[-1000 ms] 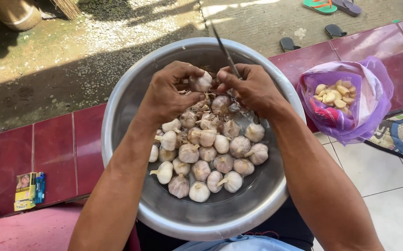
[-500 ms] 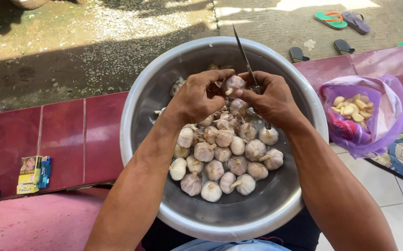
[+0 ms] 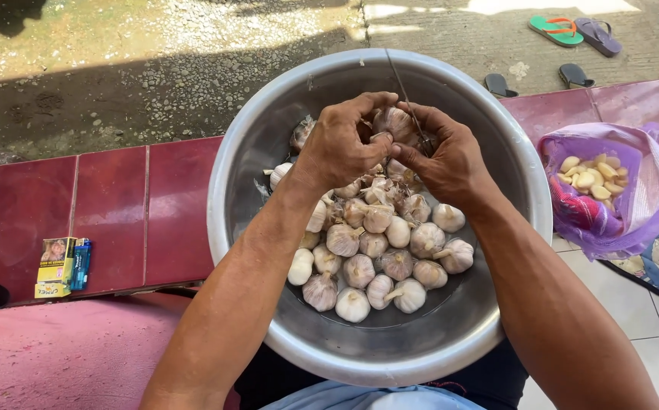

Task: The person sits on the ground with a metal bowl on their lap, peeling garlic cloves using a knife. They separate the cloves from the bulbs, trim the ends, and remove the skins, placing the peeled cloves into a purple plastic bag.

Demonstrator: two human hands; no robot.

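left hand [image 3: 341,148] grip closed on garlic bulb [image 3: 391,121]; right hand [image 3: 451,159] grips knife [image 3: 405,99], handle hidden.

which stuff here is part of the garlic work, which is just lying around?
In use:
left hand and right hand, both on one garlic bulb
knife in the right hand
metal bowl of bulbs
bag of peeled cloves

Lying about:
yellow packet and blue lighter on the red tiles
sandals
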